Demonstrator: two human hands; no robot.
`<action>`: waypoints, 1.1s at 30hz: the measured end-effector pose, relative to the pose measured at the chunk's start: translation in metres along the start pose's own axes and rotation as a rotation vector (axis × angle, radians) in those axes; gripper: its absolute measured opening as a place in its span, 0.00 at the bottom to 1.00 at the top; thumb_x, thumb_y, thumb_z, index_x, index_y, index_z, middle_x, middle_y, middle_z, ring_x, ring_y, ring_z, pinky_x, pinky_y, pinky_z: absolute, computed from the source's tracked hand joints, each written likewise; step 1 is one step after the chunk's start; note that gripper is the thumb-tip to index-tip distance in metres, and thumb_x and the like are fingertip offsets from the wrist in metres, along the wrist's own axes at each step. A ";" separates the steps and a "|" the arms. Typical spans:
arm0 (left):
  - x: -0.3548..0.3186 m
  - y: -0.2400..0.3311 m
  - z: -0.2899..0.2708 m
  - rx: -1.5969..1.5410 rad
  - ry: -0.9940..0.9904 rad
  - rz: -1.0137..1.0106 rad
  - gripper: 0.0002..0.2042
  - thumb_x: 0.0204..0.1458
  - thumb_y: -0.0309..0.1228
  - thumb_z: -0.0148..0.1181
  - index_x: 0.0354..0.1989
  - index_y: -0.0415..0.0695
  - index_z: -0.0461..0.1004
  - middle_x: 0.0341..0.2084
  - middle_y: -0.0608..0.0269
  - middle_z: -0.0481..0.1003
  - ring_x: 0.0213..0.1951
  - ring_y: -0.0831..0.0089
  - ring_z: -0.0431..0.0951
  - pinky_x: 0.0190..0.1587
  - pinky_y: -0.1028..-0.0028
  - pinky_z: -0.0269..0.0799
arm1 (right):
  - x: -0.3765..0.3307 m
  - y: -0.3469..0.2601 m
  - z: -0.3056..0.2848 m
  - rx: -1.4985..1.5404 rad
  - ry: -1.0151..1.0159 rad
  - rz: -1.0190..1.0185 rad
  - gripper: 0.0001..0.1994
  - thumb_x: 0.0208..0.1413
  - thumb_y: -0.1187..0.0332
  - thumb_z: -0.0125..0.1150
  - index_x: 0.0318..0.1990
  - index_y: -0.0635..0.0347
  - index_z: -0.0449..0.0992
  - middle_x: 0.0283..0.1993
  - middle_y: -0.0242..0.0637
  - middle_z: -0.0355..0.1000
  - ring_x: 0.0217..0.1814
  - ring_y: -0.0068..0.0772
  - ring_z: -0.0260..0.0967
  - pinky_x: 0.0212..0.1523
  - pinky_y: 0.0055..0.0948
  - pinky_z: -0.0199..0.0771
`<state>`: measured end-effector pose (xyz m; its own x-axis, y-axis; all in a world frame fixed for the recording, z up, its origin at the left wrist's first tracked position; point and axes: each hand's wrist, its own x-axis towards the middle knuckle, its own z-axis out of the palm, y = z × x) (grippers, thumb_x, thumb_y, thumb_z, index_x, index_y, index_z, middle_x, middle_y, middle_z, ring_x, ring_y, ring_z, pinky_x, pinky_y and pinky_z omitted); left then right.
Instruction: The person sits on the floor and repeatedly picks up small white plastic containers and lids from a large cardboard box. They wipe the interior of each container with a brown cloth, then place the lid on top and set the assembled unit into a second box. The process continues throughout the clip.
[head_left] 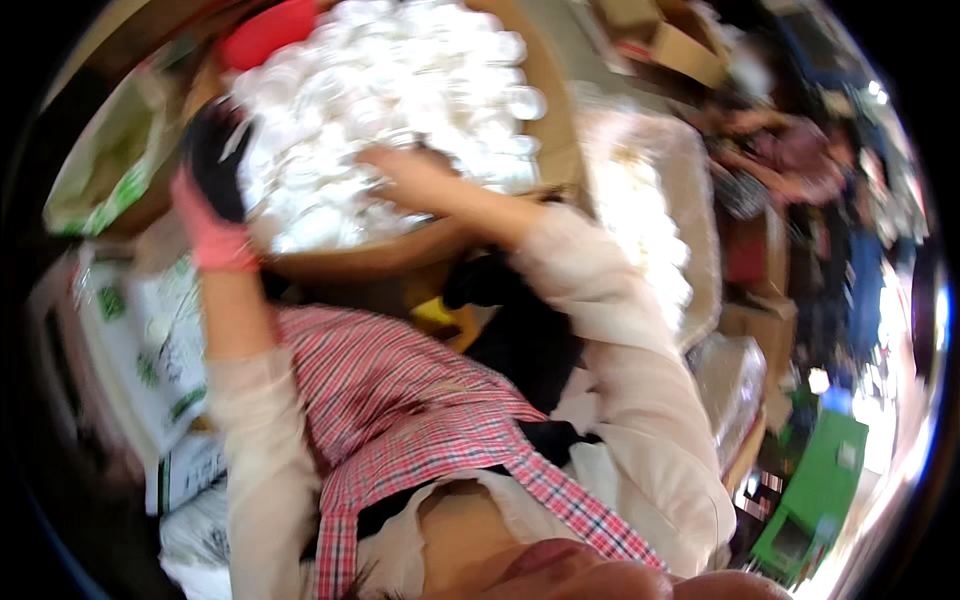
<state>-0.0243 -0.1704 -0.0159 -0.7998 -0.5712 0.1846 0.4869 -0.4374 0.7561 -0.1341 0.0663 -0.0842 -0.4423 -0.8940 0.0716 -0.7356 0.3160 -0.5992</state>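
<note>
A heap of small white round pieces point(390, 75), like caps or lids, fills a large cardboard box point(555, 95) in front of me. My left hand point(215, 180), in a black and pink glove, is at the heap's left edge. Its fingers are smeared, and a small white piece shows beside them; whether it is held I cannot tell. Over the near middle of the heap is my bare right hand point(410, 180), thumb and forefinger apart, pointing left. Blur hides whether it touches the pieces. A red container point(268, 35) lies at the heap's far left.
Right of the box stands a clear plastic-lined carton point(690, 190) with more white pieces. White printed bags point(150, 340) lie to my left. Another person point(800, 155) is at work at the far right, beyond cardboard boxes point(755, 325). A green cabinet-like object point(815, 490) stands lower right.
</note>
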 end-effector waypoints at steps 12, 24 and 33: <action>-0.014 0.034 -0.030 0.274 0.061 -0.016 0.22 0.62 0.28 0.35 0.61 0.28 0.53 0.59 0.39 0.59 0.62 0.50 0.61 0.66 0.54 0.56 | 0.107 -0.075 0.110 -0.176 -0.019 -0.026 0.26 0.43 0.55 0.67 0.52 0.50 0.71 0.60 0.51 0.57 0.56 0.56 0.61 0.50 0.47 0.70; -0.022 0.025 -0.004 0.301 0.008 -0.030 0.20 0.61 0.27 0.36 0.59 0.27 0.58 0.56 0.41 0.64 0.57 0.53 0.68 0.59 0.59 0.68 | 0.046 -0.063 0.076 -0.196 -0.056 -0.120 0.22 0.44 0.62 0.65 0.49 0.53 0.74 0.60 0.51 0.60 0.59 0.55 0.59 0.55 0.48 0.65; -0.016 0.017 -0.008 0.193 0.038 -0.047 0.23 0.62 0.41 0.46 0.58 0.36 0.63 0.51 0.52 0.70 0.51 0.62 0.74 0.51 0.63 0.73 | 0.039 -0.020 0.062 0.105 -0.363 -0.214 0.25 0.48 0.73 0.62 0.57 0.47 0.69 0.63 0.43 0.59 0.63 0.54 0.55 0.63 0.44 0.55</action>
<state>-0.0006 -0.1746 -0.0110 -0.8042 -0.5809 0.1254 0.3704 -0.3249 0.8702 -0.1044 0.0054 -0.1192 -0.0621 -0.9955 -0.0709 -0.7266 0.0938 -0.6807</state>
